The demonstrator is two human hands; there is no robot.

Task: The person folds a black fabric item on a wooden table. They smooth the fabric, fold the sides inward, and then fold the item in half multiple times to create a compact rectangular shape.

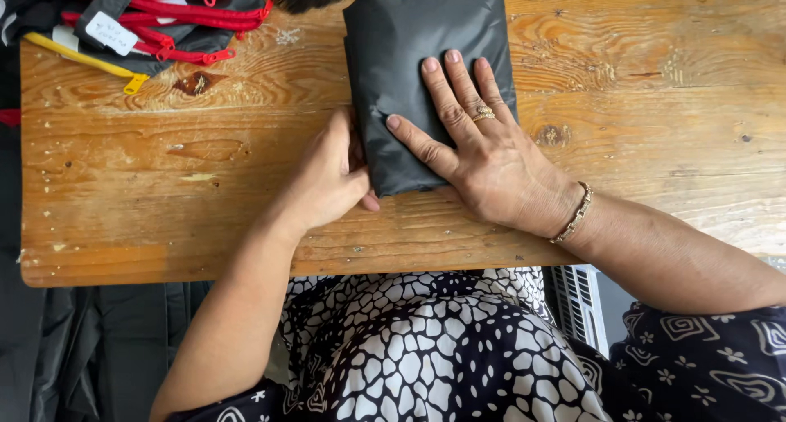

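Left hand (327,176) fingertips hidden behind folded black fabric (409,54)

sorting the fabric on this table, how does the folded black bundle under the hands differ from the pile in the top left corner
The folded black bundle is a neat, smooth rectangle; the corner pile lies loose and crumpled. The bundle is plain black, while the pile shows red and yellow zips and a white tag. The right hand presses flat on the bundle and the left hand grips its edge; nothing touches the pile. Both are dark fabric on the wooden table.
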